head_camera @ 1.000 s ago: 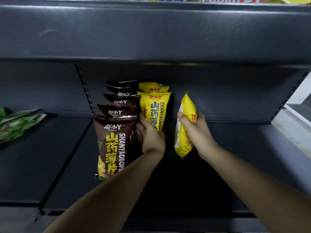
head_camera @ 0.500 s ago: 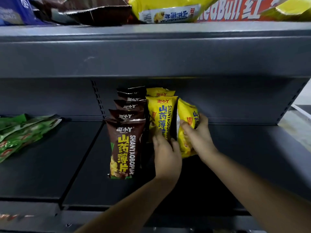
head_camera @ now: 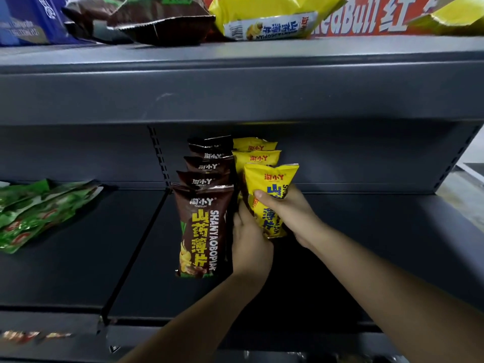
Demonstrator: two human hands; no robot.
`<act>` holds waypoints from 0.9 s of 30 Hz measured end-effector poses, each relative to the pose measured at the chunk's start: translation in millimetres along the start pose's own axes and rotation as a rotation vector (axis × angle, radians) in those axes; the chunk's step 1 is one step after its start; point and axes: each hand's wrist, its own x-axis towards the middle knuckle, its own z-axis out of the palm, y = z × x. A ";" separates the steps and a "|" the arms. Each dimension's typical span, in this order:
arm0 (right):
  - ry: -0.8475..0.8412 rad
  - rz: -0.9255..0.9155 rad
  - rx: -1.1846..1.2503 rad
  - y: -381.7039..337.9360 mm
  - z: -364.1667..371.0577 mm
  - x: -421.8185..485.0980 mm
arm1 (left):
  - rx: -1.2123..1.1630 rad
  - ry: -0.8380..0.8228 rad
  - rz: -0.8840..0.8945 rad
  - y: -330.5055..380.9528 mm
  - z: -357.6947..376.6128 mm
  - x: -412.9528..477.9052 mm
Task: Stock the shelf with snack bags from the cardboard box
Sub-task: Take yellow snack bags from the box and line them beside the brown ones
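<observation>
A: Room on the shelf (head_camera: 366, 231)?
B: Plenty right of the yellow row (head_camera: 258, 154): dark surface showing as far as the slanted right end panel (head_camera: 458, 158). More left of the divider rail (head_camera: 136, 250), up to the green bags (head_camera: 39, 210) lying flat by the left edge.
A: Front edge?
B: Surface showing ahead of both rows, crossed by the two forearms (head_camera: 392, 297). Low overhead, under the thick lip of the upper shelf (head_camera: 235, 95).
A: Grip?
B: Clenched round the front yellow bag (head_camera: 271, 179) with the right hand (head_camera: 288, 213), thumb across the printed face. Held upright at the head of the yellow row, just beside the brown row (head_camera: 204, 221); resting on the surface or just off it, cannot tell. With the left hand (head_camera: 250, 242), only touching: fingers stretched up along the bag's left side, wedged between it and the brown row.
A: Materials?
B: Glossy foil, puffed into narrow pillows, crimped flat along the top seals. Matt dark-grey painted metal for shelf and back panel (head_camera: 340, 158), slotted upright (head_camera: 157, 153) behind. Up top, a slumped brown pouch (head_camera: 157, 24) and a yellow pack (head_camera: 269, 28) lying flat.
</observation>
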 end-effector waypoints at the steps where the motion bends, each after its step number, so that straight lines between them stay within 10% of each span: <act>1: 0.027 -0.008 0.000 -0.4 2.2 1.0 | 0.003 0.011 0.008 0.7 0.7 -1.2; 21: 0.280 0.122 -0.160 -0.3 38.9 41.2 | 0.226 0.152 -0.038 -6.8 34.1 23.9; 27: 0.057 0.056 -0.177 7.4 26.3 28.0 | 0.146 0.039 -0.047 -11.8 26.7 22.2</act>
